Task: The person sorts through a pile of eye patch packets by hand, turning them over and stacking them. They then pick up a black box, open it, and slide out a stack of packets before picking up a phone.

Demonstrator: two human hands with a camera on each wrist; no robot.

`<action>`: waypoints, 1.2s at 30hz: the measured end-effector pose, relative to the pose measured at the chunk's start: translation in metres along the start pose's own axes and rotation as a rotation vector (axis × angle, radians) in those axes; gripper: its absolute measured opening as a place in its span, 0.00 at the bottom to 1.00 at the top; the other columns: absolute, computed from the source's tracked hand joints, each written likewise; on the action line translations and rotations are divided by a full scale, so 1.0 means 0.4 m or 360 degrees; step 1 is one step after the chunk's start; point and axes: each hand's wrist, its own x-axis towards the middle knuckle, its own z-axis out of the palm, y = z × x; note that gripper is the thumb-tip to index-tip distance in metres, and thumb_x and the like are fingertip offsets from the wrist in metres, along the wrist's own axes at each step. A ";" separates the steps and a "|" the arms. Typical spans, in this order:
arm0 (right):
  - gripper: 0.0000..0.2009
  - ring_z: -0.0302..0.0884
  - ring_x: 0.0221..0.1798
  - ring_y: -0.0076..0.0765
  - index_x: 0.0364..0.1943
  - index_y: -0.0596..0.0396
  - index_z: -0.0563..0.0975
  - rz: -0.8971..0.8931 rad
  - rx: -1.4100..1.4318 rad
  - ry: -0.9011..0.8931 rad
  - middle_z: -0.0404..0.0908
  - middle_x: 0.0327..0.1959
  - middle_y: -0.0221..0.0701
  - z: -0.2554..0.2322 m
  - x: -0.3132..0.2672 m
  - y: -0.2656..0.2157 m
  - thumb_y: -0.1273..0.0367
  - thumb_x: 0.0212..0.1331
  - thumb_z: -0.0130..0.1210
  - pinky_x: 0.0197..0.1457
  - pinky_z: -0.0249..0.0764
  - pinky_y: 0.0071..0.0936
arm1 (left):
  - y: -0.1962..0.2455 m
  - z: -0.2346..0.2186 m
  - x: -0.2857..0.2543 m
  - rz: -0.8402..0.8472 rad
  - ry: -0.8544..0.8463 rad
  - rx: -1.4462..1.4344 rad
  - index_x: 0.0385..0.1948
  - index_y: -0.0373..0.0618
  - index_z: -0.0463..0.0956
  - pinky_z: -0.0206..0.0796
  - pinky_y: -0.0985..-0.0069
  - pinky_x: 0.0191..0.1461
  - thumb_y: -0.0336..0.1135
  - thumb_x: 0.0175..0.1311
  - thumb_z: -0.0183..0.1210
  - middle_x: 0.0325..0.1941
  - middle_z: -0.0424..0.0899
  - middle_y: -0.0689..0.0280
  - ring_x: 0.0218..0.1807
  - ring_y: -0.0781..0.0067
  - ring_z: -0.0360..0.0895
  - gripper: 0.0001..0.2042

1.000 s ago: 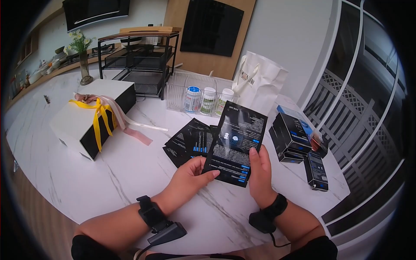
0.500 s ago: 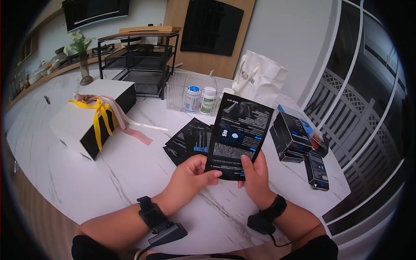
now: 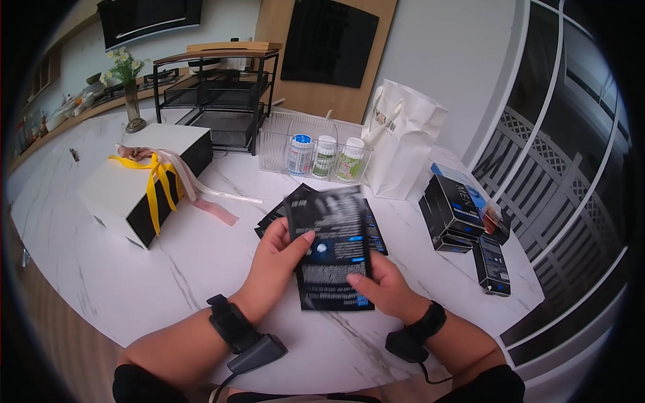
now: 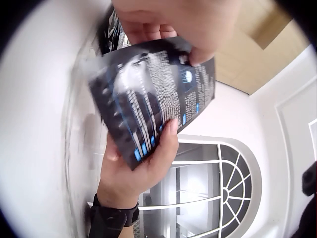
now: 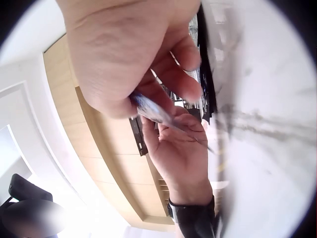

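Observation:
A flat black sachet [image 3: 332, 275] printed with white text and blue labels is held up over the table between both hands. My left hand [image 3: 274, 258] pinches its left edge, thumb on the printed face. At the lower right edge my right hand [image 3: 390, 285] grips it, thumb also on the front. In the left wrist view the sachet [image 4: 148, 94] is seen face-on with both thumbs on it; the right wrist view shows the sachet [image 5: 158, 115] nearly edge-on. Behind it several similar black sachets [image 3: 376, 232] lie overlapping on the marble-patterned table [image 3: 181, 289].
Stacked black boxes [image 3: 450, 208] stand at the right. A clear bin [image 3: 272, 158] holds a blue-lidded bottle [image 3: 299, 156] and two white-lidded ones, beside a white paper bag [image 3: 400, 148]. On the left sits a white box [image 3: 111, 195] with yellow and pink ribbons; a black rack [image 3: 259, 101] stands behind.
The sachet has come down and left, off the bottles and partly over the pile. My left hand has shifted up along its left edge; the right hand stays near the lower right edge.

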 end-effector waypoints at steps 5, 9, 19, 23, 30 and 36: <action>0.22 0.65 0.49 0.20 0.58 0.60 0.55 -0.0146 0.0169 0.0351 0.68 0.47 0.31 -0.042 0.022 0.025 0.69 0.61 0.44 0.51 0.63 0.16 | -0.043 0.008 -0.005 0.0075 -0.0203 0.0227 0.51 0.39 0.55 0.66 0.81 0.46 0.20 0.53 0.56 0.42 0.74 0.62 0.44 0.79 0.72 0.24; 0.21 0.65 0.46 0.18 0.57 0.56 0.57 0.0009 -0.0053 0.0864 0.69 0.44 0.30 -0.076 0.044 0.029 0.70 0.60 0.46 0.42 0.63 0.11 | -0.045 0.013 -0.036 -0.0032 -0.0388 0.0944 0.56 0.43 0.53 0.65 0.79 0.49 0.25 0.50 0.59 0.44 0.72 0.57 0.46 0.69 0.74 0.31; 0.25 0.59 0.60 0.49 0.51 0.60 0.68 -0.0121 -0.1916 0.0437 0.63 0.58 0.45 -0.140 0.037 0.113 0.60 0.51 0.56 0.61 0.57 0.36 | 0.014 0.041 -0.074 0.0021 -0.0391 0.2131 0.52 0.43 0.63 0.68 0.71 0.43 0.40 0.41 0.66 0.43 0.70 0.58 0.40 0.57 0.74 0.32; 0.21 0.65 0.55 0.47 0.47 0.58 0.72 -0.0170 -0.1752 0.0518 0.69 0.53 0.42 -0.140 0.038 0.099 0.61 0.50 0.56 0.58 0.60 0.36 | 0.033 0.054 -0.077 -0.0066 -0.0488 0.2327 0.47 0.42 0.69 0.68 0.71 0.42 0.43 0.39 0.67 0.43 0.68 0.58 0.39 0.58 0.75 0.30; 0.10 0.70 0.46 0.45 0.40 0.59 0.75 -0.0391 -0.1499 0.0737 0.74 0.43 0.39 -0.156 0.045 0.106 0.74 0.54 0.45 0.50 0.66 0.31 | 0.015 0.051 -0.076 0.0317 -0.0500 0.2315 0.42 0.41 0.72 0.65 0.72 0.51 0.40 0.35 0.70 0.48 0.69 0.58 0.51 0.58 0.68 0.28; 0.10 0.69 0.33 0.17 0.42 0.60 0.71 -0.0562 -0.0502 0.1442 0.76 0.32 0.28 -0.195 0.059 0.116 0.70 0.61 0.44 0.38 0.65 0.15 | 0.009 0.054 -0.064 0.0289 -0.0687 0.2403 0.43 0.40 0.72 0.62 0.70 0.54 0.41 0.36 0.69 0.51 0.69 0.59 0.52 0.57 0.67 0.28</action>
